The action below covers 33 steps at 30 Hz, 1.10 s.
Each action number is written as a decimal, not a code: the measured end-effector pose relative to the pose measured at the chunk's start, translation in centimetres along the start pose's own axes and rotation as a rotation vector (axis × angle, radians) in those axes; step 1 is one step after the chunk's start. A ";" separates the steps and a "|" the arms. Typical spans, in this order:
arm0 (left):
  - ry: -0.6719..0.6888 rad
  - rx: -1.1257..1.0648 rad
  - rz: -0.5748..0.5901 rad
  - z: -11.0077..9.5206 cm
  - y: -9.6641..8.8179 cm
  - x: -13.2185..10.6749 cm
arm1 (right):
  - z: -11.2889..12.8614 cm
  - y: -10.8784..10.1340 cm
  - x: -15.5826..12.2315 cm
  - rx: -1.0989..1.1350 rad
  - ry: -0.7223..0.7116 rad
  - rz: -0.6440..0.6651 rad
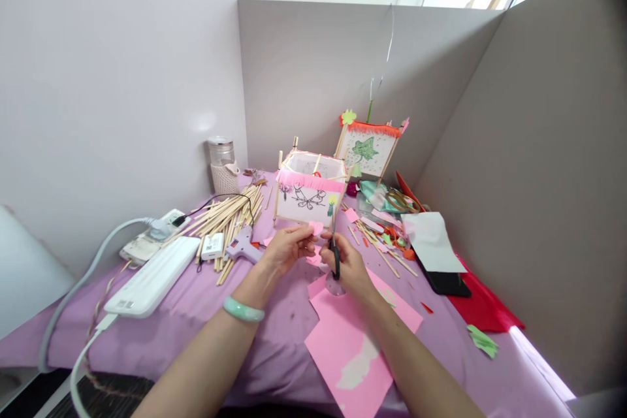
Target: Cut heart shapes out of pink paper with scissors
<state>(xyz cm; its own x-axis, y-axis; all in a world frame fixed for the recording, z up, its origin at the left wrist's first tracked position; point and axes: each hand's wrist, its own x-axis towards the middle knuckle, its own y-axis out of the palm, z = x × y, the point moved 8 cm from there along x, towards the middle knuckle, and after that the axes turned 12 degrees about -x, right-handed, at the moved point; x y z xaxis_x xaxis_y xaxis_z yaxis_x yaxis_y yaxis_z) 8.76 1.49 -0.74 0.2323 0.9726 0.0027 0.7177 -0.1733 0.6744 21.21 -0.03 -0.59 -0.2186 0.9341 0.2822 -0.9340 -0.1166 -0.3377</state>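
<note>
Between the fingertips of my left hand (289, 248) is a small piece of pink paper (316, 228). My right hand (349, 268) grips black-handled scissors (336, 258), their blades pointing up and away, just right of that piece. Below my right hand lies a large cut sheet of pink paper (343, 346) with a pale torn patch. Right behind both hands stands a box-shaped lantern (308, 199) of sticks and white paper, with a pink fringe and a dark line drawing. A second lantern (367, 147) with an orange fringe and a green leaf picture stands farther back.
Wooden sticks (230, 209), a lilac glue gun (243, 247) and a white power bank (153, 276) with cables lie left. A glass jar (223, 166) stands behind them. Paper scraps (386, 232), a black phone (448, 283) and red sheets (484, 307) lie right. Grey partitions (343, 65) enclose the table.
</note>
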 end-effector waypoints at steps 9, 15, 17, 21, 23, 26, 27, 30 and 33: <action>-0.026 -0.016 0.057 0.1 1.4 -0.6 | 1.3 0.5 -0.8 -0.230 -0.078 0.013; -0.051 -0.081 0.052 0.3 1.2 -0.6 | 1.4 0.6 -0.9 -0.335 -0.129 -0.017; -0.070 -0.096 0.044 0.4 1.1 -0.5 | 1.5 0.7 -0.9 -0.370 -0.156 -0.028; -0.098 -0.136 -0.010 0.6 0.9 -0.5 | 1.6 0.8 -1.0 -0.405 -0.179 -0.057; -0.114 -0.151 -0.035 0.7 0.9 -0.5 | 1.6 0.8 -1.1 -0.413 -0.179 -0.070; -0.113 -0.165 -0.051 0.8 0.9 -0.6 | 1.5 0.9 -1.1 -0.423 -0.175 -0.081; -0.111 -0.165 -0.053 0.8 0.9 -0.6 | 1.4 0.9 -1.0 -0.426 -0.172 -0.082; -0.111 -0.158 -0.052 0.8 0.8 -0.5 | 1.2 0.9 -1.0 -0.432 -0.158 -0.082; -0.112 -0.164 -0.046 0.9 0.8 -0.5 | 1.1 0.9 -0.9 -0.435 -0.152 -0.086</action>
<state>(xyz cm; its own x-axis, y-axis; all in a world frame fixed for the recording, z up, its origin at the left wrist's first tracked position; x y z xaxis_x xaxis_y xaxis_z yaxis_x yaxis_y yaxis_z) 9.79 0.71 -0.87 0.2796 0.9542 -0.1067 0.6147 -0.0925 0.7833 20.26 -1.39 -0.16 -0.2152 0.8703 0.4430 -0.7526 0.1412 -0.6431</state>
